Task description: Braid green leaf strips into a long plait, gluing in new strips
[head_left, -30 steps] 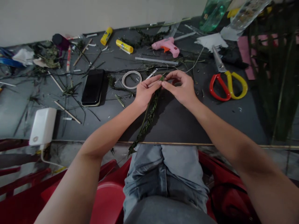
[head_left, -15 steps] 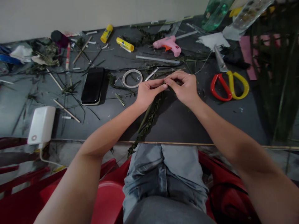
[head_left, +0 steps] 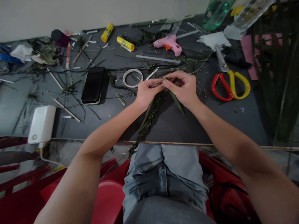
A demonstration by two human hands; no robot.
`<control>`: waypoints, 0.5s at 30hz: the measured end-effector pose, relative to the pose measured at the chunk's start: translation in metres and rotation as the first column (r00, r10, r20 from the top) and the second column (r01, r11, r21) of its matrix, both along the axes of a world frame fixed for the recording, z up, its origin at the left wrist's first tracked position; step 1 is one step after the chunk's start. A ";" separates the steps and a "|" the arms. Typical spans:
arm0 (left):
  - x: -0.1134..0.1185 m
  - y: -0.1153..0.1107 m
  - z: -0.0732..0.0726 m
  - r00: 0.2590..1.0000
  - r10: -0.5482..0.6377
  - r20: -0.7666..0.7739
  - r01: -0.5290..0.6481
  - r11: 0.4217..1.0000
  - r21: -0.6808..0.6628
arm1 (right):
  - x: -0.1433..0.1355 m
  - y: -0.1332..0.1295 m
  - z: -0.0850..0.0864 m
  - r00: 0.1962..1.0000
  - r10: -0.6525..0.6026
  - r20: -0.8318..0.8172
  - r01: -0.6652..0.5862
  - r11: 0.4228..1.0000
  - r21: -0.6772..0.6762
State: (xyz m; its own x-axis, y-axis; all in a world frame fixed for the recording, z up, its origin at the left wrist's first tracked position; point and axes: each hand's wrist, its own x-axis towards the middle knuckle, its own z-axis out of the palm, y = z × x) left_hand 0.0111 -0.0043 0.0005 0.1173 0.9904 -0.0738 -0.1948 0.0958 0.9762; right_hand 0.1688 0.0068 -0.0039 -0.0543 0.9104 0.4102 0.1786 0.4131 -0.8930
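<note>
Green braid (head_left: 151,118) slants down from left fingers (head_left: 157,89) and right fingers (head_left: 172,87), both pinched on its upper end.

One head-worn view; forward and down over the hands (head_left: 184,88); tabletop (head_left: 182,130) near.

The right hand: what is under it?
A green leaf strip sticks out from under the right hand, pointing toward the near table edge. Whatever else lies beneath the palm is covered.

the phone (head_left: 93,84) lies left of the braid (head_left: 151,118), the scissors (head_left: 231,81) right
</note>
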 end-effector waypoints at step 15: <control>-0.001 0.006 -0.002 1.000 0.009 -0.011 -0.009 1.000 0.004 | 0.003 0.009 -0.013 0.999 -0.010 -0.043 0.008 0.999 -0.047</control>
